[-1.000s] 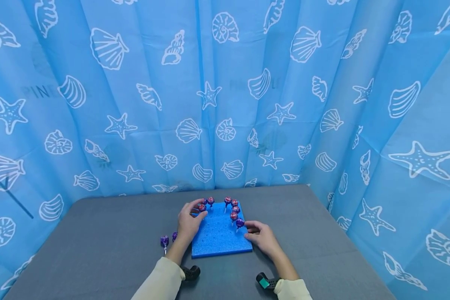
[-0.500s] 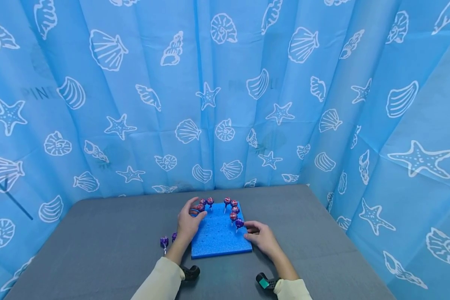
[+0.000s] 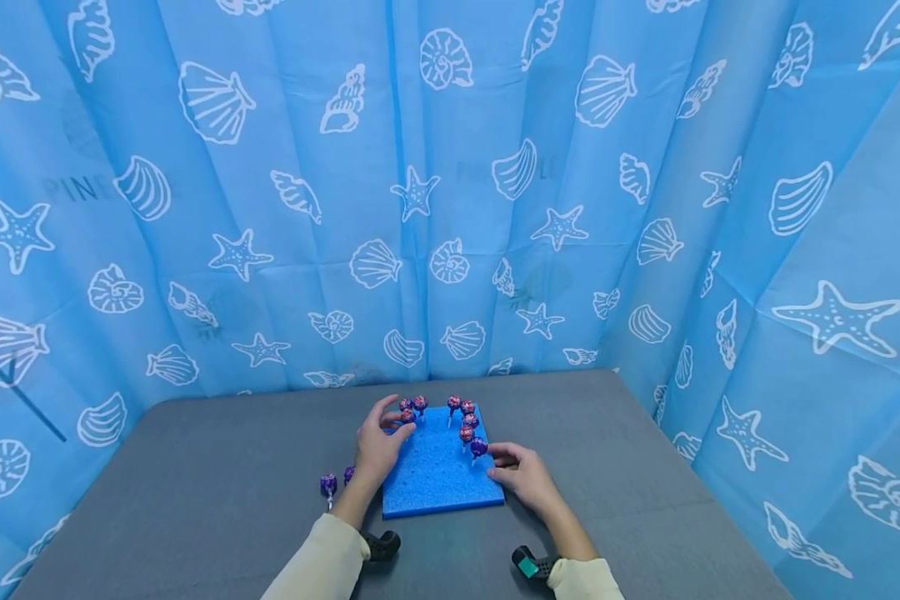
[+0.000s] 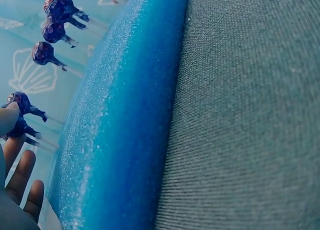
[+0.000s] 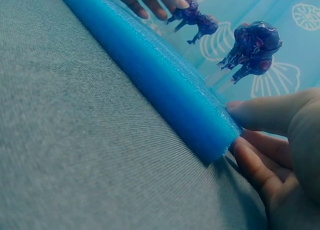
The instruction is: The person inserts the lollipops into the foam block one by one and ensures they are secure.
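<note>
A blue foam board [image 3: 435, 479] lies on the table with several wrapped lollipops standing in it by their sticks. At its back left corner my left hand [image 3: 377, 446] pinches a red-and-purple lollipop [image 3: 407, 416] by the head, thumb [image 4: 9, 119] against the wrapper in the left wrist view. Two other lollipops [image 3: 420, 402] stand close behind it. My right hand [image 3: 525, 477] grips the board's right edge, its thumb [image 5: 260, 113] on the top face and the fingers at the side. Beside that thumb, a purple lollipop [image 3: 478, 447] ends the row along the right side.
Left of my left forearm are two purple lollipops [image 3: 328, 483], the second partly hidden by the arm. A grey cloth [image 3: 225, 492] covers the table. Behind and to the right hangs a blue curtain [image 3: 435, 217] printed with shells and starfish.
The lollipop in my left fingers leaned slightly left, then came back slightly to the right. My right hand has stayed on the board's edge.
</note>
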Demonstrator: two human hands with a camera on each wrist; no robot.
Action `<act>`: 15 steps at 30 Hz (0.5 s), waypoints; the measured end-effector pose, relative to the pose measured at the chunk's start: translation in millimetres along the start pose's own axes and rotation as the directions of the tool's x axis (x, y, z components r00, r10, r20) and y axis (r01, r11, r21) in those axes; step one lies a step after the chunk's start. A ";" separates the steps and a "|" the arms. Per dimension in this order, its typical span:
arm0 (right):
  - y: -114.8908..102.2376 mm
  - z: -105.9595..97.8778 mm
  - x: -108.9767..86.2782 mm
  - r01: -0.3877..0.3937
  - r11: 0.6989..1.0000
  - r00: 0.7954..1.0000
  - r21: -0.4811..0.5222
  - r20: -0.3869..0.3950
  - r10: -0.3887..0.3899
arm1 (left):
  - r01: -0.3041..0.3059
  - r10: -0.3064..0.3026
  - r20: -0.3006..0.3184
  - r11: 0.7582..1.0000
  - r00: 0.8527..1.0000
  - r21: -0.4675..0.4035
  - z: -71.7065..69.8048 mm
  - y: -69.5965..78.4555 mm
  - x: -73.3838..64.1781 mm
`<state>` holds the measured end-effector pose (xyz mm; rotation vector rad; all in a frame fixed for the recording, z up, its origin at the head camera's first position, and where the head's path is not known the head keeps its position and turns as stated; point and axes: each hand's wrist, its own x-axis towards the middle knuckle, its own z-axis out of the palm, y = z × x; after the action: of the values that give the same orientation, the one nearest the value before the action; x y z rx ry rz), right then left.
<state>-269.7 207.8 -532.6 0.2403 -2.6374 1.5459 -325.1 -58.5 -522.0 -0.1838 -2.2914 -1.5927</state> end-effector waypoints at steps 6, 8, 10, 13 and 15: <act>0.7 0.2 0.6 0.001 1.000 1.000 -0.001 -0.008 -0.001 | 0.023 -0.023 0.010 1.000 1.000 -0.003 -1.1 -0.8 0.2; 1.1 0.6 0.6 0.007 1.000 1.000 -0.010 -0.007 -0.007 | 0.023 -0.023 0.013 1.000 1.000 -0.002 -1.1 -1.7 0.3; 0.6 0.9 0.3 0.002 1.000 1.000 -0.013 -0.008 -0.002 | 0.026 -0.025 0.016 1.000 1.000 -0.001 -1.2 -2.0 0.3; 1.4 1.2 0.6 0.011 1.000 1.000 -0.017 -0.007 -0.011 | 0.025 -0.025 0.022 1.000 0.999 0.001 -1.6 -2.5 0.6; 2.0 1.2 0.7 0.010 1.000 1.000 -0.011 -0.008 -0.011 | 0.026 -0.026 0.022 1.000 0.999 0.001 -2.0 -2.4 0.9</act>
<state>-270.7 207.7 -534.8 0.2463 -2.6336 1.5254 -326.2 -61.3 -523.2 -0.1734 -2.3204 -1.6102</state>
